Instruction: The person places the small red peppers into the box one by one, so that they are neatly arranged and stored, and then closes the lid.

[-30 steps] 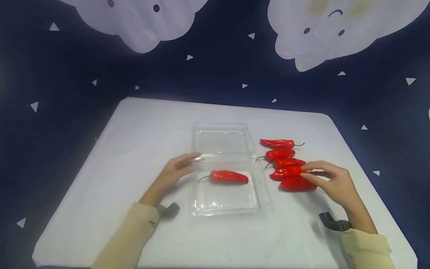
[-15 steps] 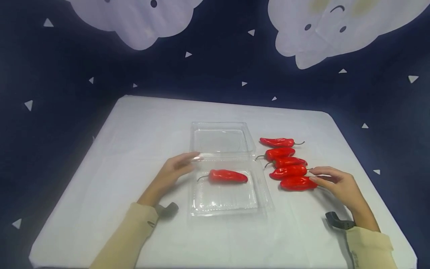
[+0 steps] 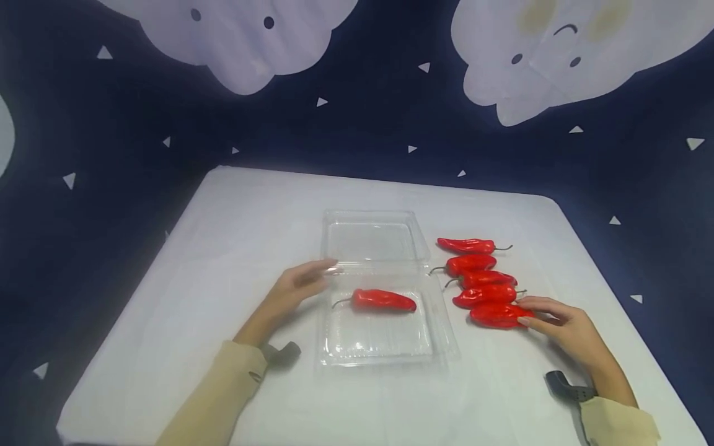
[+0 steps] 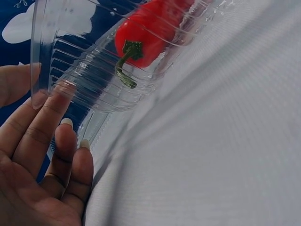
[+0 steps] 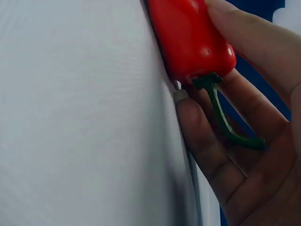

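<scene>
A clear plastic clamshell container (image 3: 379,347) lies with its lid folded back, and a red pepper (image 3: 382,300) with a green stem rests in its base. At its left side, my left hand (image 3: 295,288) pinches the rim, thumb on one face and fingers on the other in the left wrist view. My right hand (image 3: 563,325) is at the nearest pepper (image 5: 193,42) of the group on the right. Thumb and fingers lie on opposite sides of that pepper's stem end, and its curved stem hangs over the palm in the right wrist view.
Several more red peppers lie in a close column behind the gripped one, including the farthest pepper (image 3: 468,246) and a middle pepper (image 3: 485,295). All stand on a white-covered table (image 3: 245,217). A dark blue backdrop (image 3: 368,136) with clouds and triangles rises behind.
My right hand has moved from above the nearest two peppers back and down to the stem end of the nearest one, closing on it. The left hand stays at the container.
</scene>
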### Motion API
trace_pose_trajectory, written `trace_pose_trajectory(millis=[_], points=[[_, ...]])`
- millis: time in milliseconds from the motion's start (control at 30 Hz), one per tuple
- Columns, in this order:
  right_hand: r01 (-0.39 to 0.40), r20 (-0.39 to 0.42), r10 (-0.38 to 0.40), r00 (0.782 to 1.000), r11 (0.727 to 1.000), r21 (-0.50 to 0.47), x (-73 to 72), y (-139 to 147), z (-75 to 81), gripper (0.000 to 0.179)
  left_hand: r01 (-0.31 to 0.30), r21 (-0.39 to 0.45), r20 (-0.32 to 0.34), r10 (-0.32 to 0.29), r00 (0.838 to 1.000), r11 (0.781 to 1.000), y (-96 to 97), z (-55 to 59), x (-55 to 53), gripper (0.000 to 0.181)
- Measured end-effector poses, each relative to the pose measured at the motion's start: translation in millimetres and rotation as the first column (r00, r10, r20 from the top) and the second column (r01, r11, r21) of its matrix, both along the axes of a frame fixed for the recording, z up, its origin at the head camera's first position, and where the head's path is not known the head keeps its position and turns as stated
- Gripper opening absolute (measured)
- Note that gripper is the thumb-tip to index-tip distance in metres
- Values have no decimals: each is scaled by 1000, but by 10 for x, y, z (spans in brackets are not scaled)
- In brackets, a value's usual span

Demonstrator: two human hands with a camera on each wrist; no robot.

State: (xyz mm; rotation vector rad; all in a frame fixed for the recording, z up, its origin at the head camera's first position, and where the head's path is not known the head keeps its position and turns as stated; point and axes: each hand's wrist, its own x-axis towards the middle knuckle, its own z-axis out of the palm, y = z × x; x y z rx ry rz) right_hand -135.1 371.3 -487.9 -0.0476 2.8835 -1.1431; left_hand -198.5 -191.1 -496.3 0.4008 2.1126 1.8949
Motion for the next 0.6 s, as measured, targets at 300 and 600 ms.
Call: trace_pose_trajectory(millis=[300,600], points=[[15,31,-15,999,1000,0,73,-8,-85,57,-2,-12,-13,1,1000,1000,7,38,19,42],[88,108,-93,990,995,52,90,20,-118,68,-1,-11,2,1,1000,1000,3,58,19,43]])
